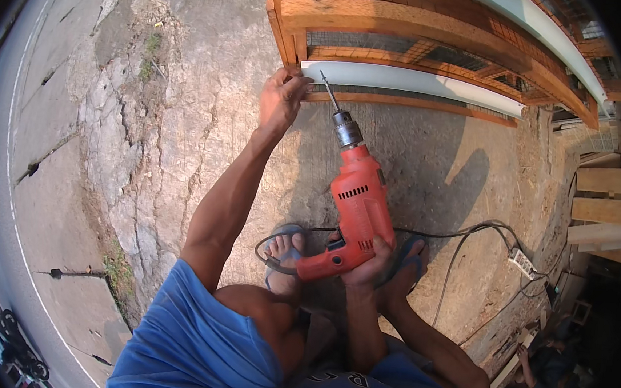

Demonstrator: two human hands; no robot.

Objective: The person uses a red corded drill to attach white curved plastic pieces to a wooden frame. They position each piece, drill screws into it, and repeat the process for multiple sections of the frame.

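My right hand [371, 263] grips a red corded power drill [358, 194] from below, around its rear body. A long thin bit [331, 93] sits in the drill's metal chuck, its tip near the white channel-shaped strip [407, 80]. My left hand [281, 103] reaches forward to the near left corner of a wooden cage [383, 17] with wire mesh. Its fingers are pinched together at the strip's left end, beside the corner post. Whatever is between those fingertips is too small to tell.
A black cable [460, 235] runs from the drill to a white power strip [522, 263] at the right. My sandalled feet stand beneath the drill. Wooden boards [601, 209] are stacked at the far right, and another person [548, 366] is at the lower right. A road runs along the left.
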